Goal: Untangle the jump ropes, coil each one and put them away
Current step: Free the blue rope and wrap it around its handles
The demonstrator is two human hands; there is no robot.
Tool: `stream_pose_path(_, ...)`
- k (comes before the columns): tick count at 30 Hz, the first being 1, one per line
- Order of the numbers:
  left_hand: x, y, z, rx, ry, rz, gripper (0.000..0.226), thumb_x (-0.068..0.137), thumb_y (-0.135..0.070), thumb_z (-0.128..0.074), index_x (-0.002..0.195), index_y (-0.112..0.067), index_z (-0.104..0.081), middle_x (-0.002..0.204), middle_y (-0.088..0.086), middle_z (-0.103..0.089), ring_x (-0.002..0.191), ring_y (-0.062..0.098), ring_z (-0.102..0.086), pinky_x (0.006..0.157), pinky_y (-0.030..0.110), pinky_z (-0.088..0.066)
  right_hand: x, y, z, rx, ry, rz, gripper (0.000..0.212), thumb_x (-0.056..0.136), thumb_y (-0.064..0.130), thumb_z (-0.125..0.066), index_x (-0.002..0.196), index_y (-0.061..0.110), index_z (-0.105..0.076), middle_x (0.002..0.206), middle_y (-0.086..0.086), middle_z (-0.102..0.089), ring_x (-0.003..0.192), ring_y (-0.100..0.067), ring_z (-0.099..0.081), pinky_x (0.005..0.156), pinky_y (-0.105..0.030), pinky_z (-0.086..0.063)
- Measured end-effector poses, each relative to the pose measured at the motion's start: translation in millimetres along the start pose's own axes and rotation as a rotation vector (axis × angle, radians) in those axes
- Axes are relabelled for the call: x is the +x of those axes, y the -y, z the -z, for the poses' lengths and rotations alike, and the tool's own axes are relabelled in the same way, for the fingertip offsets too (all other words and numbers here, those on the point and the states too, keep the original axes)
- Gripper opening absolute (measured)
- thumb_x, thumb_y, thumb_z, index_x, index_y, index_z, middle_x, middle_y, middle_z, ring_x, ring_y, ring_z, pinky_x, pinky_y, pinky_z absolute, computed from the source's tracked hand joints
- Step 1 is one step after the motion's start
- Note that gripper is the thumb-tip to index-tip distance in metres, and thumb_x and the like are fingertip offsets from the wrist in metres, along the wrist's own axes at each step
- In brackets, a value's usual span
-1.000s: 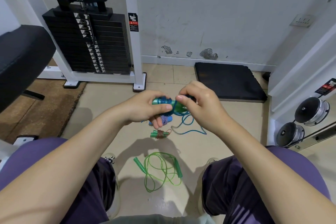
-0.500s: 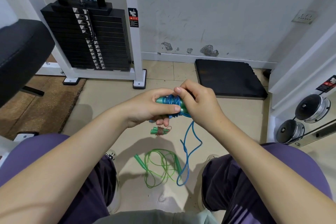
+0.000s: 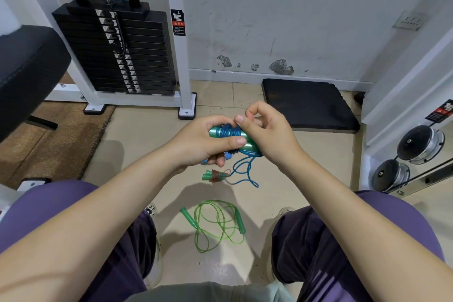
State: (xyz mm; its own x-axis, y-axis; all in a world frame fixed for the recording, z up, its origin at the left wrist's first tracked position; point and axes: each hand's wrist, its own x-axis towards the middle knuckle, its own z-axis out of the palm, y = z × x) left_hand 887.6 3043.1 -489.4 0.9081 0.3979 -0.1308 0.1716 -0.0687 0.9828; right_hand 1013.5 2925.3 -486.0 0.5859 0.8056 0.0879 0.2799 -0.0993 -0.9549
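A black padded bench (image 3: 27, 73) sits at nine o'clock, a weight stack (image 3: 122, 54) at eleven, a black mat (image 3: 308, 103) at one, on beige tile floor (image 3: 137, 144) below a scuffed white wall (image 3: 282, 19). The left hand (image 3: 203, 142) grips the teal handles (image 3: 220, 131), lying left-right; the right hand (image 3: 267, 135) pinches the blue rope (image 3: 245, 171) wound round them. A green rope (image 3: 215, 225) lies loose at six o'clock.

Blue rope (image 3: 231, 133) is lying wound in tight turns around teal handles (image 3: 247, 146), its loose tail hanging to the floor. Green rope (image 3: 218, 224) is lying in loose loops, uncoiled. A small bundle (image 3: 214, 176) is sitting between them, already wrapped.
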Motion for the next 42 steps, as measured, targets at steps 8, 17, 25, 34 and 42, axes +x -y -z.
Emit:
stream_pose_path(8,-0.5,-2.9,0.1,-0.122,-0.049,-0.093,0.050,0.087,-0.011,-0.072,0.133,-0.026,-0.056,0.072,0.001,-0.066,0.055,0.024,-0.060,0.048,0.026,-0.048,2.2,5.3,1.0,0.325,0.063,-0.262,0.029,0.097,0.039,-0.052,0.087,0.012,-0.057,0.063,-0.001,-0.048,0.045,-0.014,-0.036,0.042,-0.024,-0.028)
stream_pose_path(17,7.1,-8.0,11.5,-0.493,-0.353,-0.048,0.016,0.092,-0.015,-0.066,0.108,-0.015,-0.062,0.090,0.016,-0.063,0.046,0.018,-0.059,0.046,0.022,-0.049,-8.8,0.6,-7.0,0.341,0.305,-0.261,0.021,0.092,0.023,-0.064,0.105,0.017,-0.049,0.056,0.004,-0.036,0.044,-0.008,-0.022,0.041,-0.018,-0.020)
stream_pose_path(25,16.0,6.8,23.5,-0.176,-0.480,-0.031,0.031,0.090,-0.017,-0.071,0.117,-0.011,-0.058,0.091,0.015,-0.065,0.045,0.016,-0.057,0.044,0.023,-0.047,-12.4,4.0,-11.3,-0.300,0.200,0.079,0.035,0.096,0.027,-0.058,0.076,-0.001,-0.054,0.052,0.003,-0.045,0.046,-0.005,-0.037,0.049,-0.021,-0.031)
stream_pose_path(34,4.4,0.9,14.2,0.106,0.047,0.000,0.030,0.089,-0.017,-0.070,0.117,-0.013,-0.062,0.080,0.013,-0.067,0.057,0.024,-0.061,0.049,0.027,-0.049,5.1,-1.4,20.2,-0.470,0.056,0.351,0.011,0.092,0.026,-0.059,0.085,0.020,-0.066,0.080,0.007,-0.053,0.077,-0.012,-0.052,0.070,-0.029,-0.042)
stream_pose_path(42,-0.4,-6.9,6.3,0.044,0.108,0.002,0.029,0.084,-0.017,-0.075,0.111,-0.019,-0.064,0.080,0.011,-0.067,0.058,0.025,-0.060,0.050,0.028,-0.047,-1.2,5.2,10.7,-0.236,0.030,0.179,0.020,0.093,0.021,-0.063,0.074,0.027,-0.062,0.065,0.006,-0.054,0.062,-0.004,-0.045,0.059,-0.021,-0.037)
